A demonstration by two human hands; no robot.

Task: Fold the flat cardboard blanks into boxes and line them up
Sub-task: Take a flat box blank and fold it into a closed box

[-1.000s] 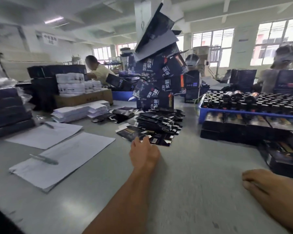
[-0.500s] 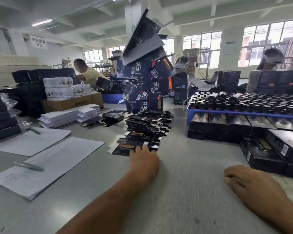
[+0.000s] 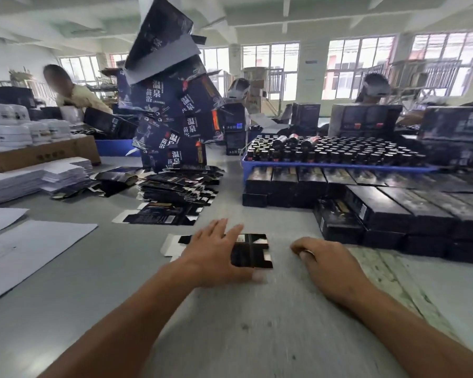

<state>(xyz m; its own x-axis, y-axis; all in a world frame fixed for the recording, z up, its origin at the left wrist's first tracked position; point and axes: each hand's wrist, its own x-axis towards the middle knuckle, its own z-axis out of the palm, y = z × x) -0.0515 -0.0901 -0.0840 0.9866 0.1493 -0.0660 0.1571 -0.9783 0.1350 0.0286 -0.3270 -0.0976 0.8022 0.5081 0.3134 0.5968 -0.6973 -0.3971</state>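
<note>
A flat black cardboard blank [image 3: 253,251] lies on the grey table in front of me. My left hand [image 3: 216,252] rests flat on its left part, fingers straight and spread, thumb on the table near its front edge. My right hand [image 3: 325,261] lies on the table just right of the blank, fingers curled under, holding nothing that I can see. A pile of flat black blanks [image 3: 175,192] sits farther back. Rows of folded black boxes [image 3: 380,208] line the right side.
A leaning tower of dark printed cartons [image 3: 172,110] rises behind the pile. A blue tray of dark bottles [image 3: 331,154] stands behind the boxes. White sheets [image 3: 25,249] and stacked white blanks [image 3: 38,181] lie at left. Other people work across the table.
My left hand has drawn one blank off the pile toward me and now lies on it. My right hand has moved left, nearer the blank.
</note>
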